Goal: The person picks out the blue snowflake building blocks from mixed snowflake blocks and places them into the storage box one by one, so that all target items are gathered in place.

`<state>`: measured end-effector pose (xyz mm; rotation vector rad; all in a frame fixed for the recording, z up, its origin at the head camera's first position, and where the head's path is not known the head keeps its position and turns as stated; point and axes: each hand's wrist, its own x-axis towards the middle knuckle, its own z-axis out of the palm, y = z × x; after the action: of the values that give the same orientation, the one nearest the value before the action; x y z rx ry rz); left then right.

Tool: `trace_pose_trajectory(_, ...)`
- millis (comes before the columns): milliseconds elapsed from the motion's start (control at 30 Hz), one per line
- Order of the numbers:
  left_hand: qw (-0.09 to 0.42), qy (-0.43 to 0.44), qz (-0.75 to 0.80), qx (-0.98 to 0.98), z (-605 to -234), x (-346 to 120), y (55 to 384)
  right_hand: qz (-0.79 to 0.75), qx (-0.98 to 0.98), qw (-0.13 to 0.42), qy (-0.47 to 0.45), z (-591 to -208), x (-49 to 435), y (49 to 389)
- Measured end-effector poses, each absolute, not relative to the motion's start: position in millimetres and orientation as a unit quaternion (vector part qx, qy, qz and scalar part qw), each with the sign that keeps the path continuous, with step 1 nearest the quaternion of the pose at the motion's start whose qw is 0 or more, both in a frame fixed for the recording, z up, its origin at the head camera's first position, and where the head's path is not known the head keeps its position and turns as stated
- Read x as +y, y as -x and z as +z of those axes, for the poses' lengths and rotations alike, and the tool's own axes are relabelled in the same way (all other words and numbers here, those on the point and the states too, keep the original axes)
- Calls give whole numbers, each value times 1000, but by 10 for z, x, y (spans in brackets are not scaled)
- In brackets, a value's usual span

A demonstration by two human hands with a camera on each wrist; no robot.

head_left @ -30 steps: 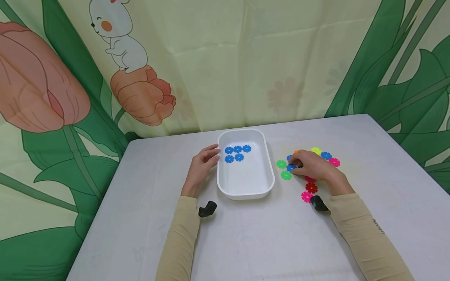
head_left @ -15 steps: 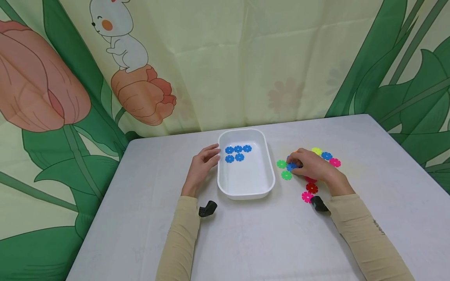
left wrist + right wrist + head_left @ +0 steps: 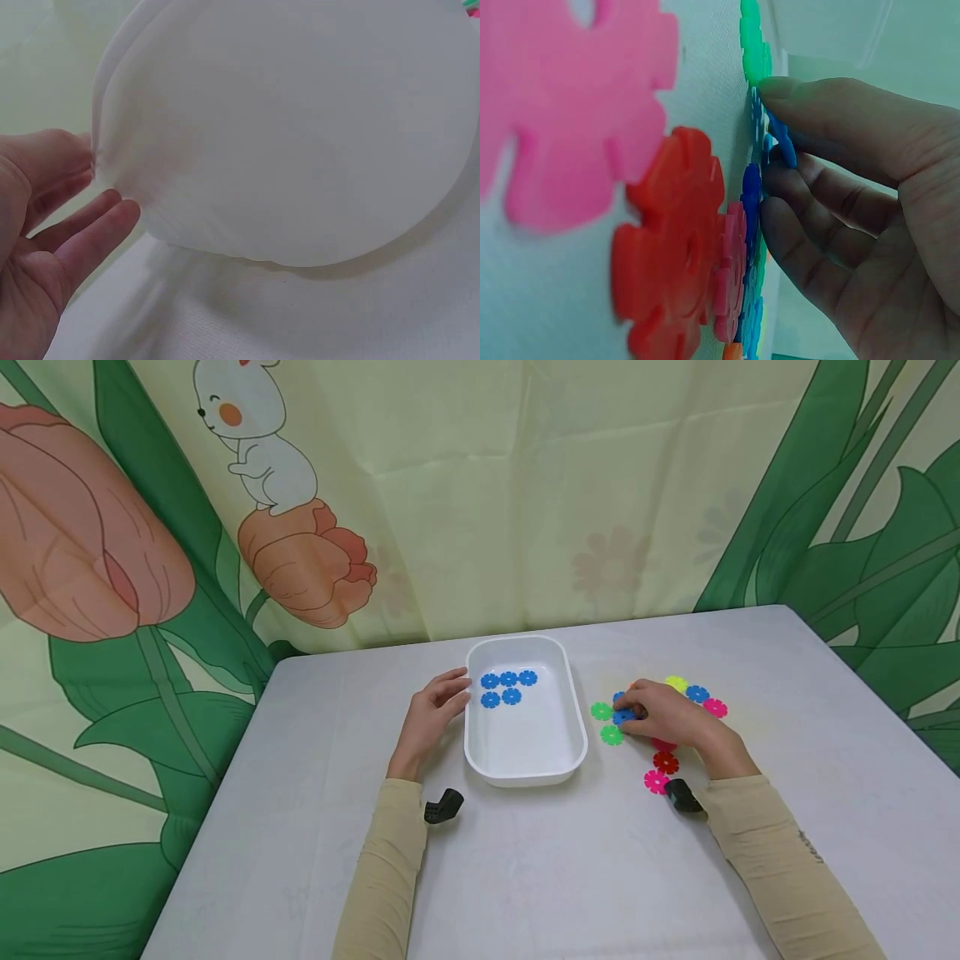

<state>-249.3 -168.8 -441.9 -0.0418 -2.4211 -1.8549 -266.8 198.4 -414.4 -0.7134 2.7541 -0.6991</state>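
Observation:
In the head view, my left hand (image 3: 427, 720) touches the left wall of a white plastic tray (image 3: 525, 747) with its fingertips. The left wrist view shows these fingers (image 3: 97, 232) against the tray's outer side, not curled round it. Several blue snowflake discs (image 3: 508, 679) lie in the tray's far left part. To the right of the tray, my right hand (image 3: 667, 717) reaches down into a spread of coloured snowflake discs. Close up in the right wrist view, a tilted blue snowflake disc (image 3: 784, 140) is pinched between thumb and fingers, partly hidden by them.
Around the right hand lie green discs (image 3: 611, 735), a red disc (image 3: 665, 762), a pink disc (image 3: 715, 708) and a yellow disc (image 3: 677, 682). A white cloth covers the table (image 3: 525, 877). A printed curtain (image 3: 465, 510) hangs behind its far edge.
My right hand's fingers shift slightly over the blue discs, and a bit of a blue disc behind them shows again. The left hand and tray keep their place.

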Motion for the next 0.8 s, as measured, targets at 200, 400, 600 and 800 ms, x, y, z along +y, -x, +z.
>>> trace_pose_trajectory(200, 46, 12, -607, -793, -4414, -1684, 2491, -234, 933, 96, 257, -4156, 1995, 2676)
trace_pose_trajectory(400, 44, 10, -606, -794, -4410, -1682, 2492, -230, 934, 83, 260, -4148, 1998, 2669)
trace_pose_trajectory(600, 44, 12, -605, -795, -4410, -1687, 2494, -242, 933, 87, 250, -4125, 1985, 2662)
trace_pose_trajectory(800, 43, 11, -607, -793, -4416, -1691, 2493, -243, 936, 69, 244, -4110, 1981, 2667)
